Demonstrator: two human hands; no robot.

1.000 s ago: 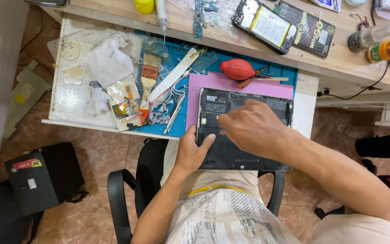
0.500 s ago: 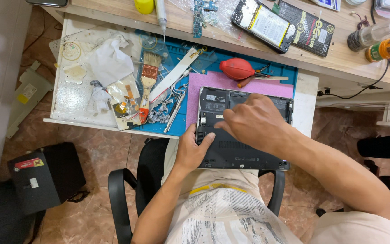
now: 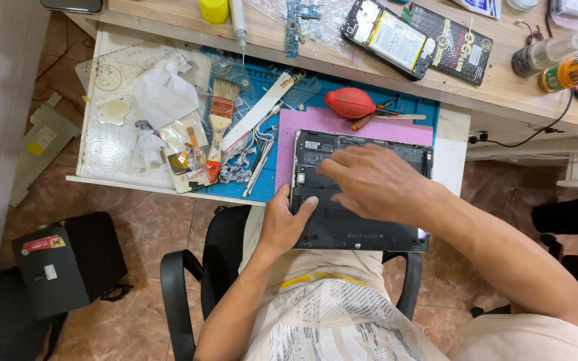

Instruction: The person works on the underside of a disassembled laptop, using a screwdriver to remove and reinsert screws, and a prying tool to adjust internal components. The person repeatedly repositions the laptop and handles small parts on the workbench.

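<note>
A black laptop (image 3: 359,230) lies bottom-up on a pink mat (image 3: 342,124) at the front edge of the pull-out shelf, partly overhanging my lap. My left hand (image 3: 285,224) grips its left edge near the front corner, thumb on the base cover. My right hand (image 3: 376,184) lies flat across the middle of the base. Its fingers are spread and point left toward the far-left corner, with nothing seen in them. That hand hides much of the cover.
A blue work mat (image 3: 316,90) holds a red air blower (image 3: 349,102), a brush (image 3: 219,127), tweezers and small parts. An opened phone (image 3: 386,37) and an orange screwdriver stand (image 3: 563,73) sit on the wooden desk. A black box (image 3: 68,264) stands on the floor at left.
My right hand has stretched its fingers out and shifted slightly left and farther across the laptop base. My left hand keeps its hold on the left edge.
</note>
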